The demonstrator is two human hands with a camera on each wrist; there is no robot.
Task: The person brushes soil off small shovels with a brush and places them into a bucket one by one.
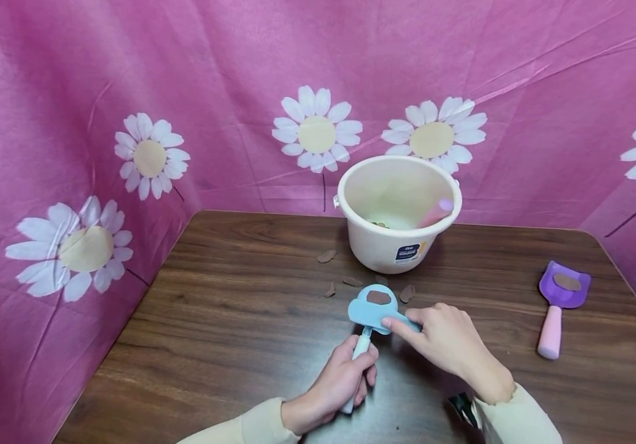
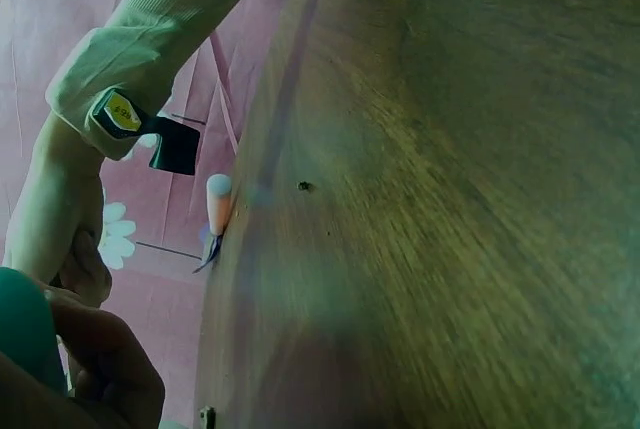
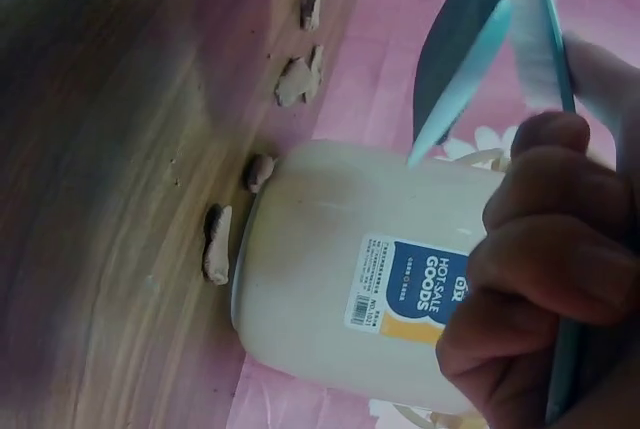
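In the head view my left hand [image 1: 340, 377] grips the pale handle of a light-blue toy shovel [image 1: 379, 291], its blade pointing away from me with a brown dried leaf piece [image 1: 379, 298] on it. My right hand [image 1: 452, 340] holds a flat light-blue plastic tool [image 1: 370, 314] by its handle, thumb on top, and its broad head overlaps the lower part of the shovel blade. Seen from the right wrist, fingers [image 3: 550, 259] curl round the tool's thin handle, and the shovel blade [image 3: 462, 59] hangs above table level. The bucket [image 1: 387, 246] stands just beyond both tools.
Several brown leaf pieces [image 1: 326, 256] lie on the wooden table [image 1: 229, 296] before the bucket. Inside the bucket leans a pink handle [image 1: 437, 213] with a purple end. At the right lies a purple shovel [image 1: 573, 295] carrying another brown piece. Pink daisy cloth [image 1: 229, 74] hangs behind.
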